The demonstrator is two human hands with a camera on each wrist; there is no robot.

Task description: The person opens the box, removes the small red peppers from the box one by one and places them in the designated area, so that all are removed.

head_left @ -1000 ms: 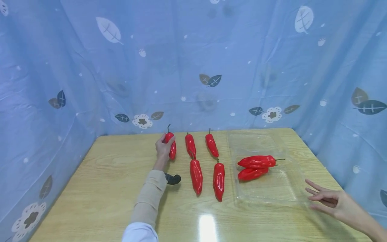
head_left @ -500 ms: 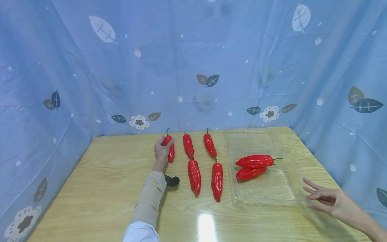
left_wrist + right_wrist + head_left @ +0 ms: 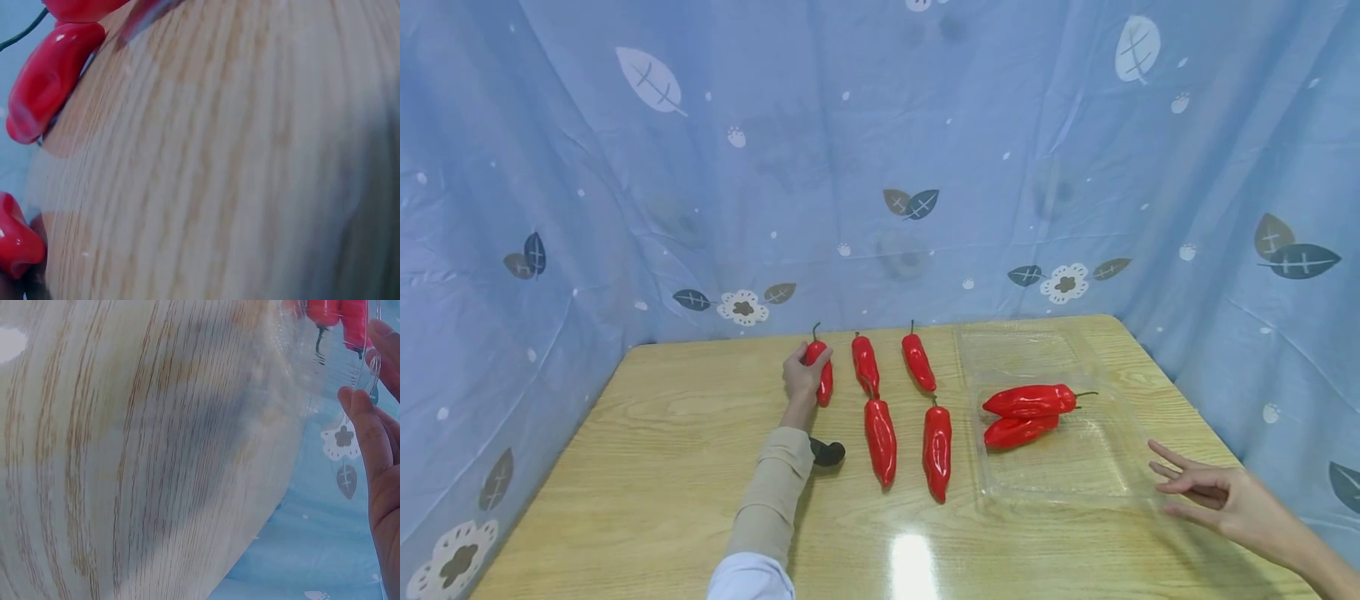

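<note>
My left hand pinches a red pepper between thumb and fingers, at the far left end of the peppers. To its right are two red peppers in the back row, one nearer and another farther. In front of those lie two more, a pepper and a pepper. Two peppers lie together in a clear plastic container. My right hand hovers by the container's right edge with loosely bent fingers and holds nothing; whether it touches the edge is unclear.
A dark, curved object shows beside the left forearm, partly hidden by it. The wooden table ends at a patterned blue curtain at the back and sides. The container's clear lid part lies toward the back.
The head view has shifted slightly. My left hand and its pepper have come a little toward me relative to the neighbouring pepper. My right hand stays by the container.
</note>
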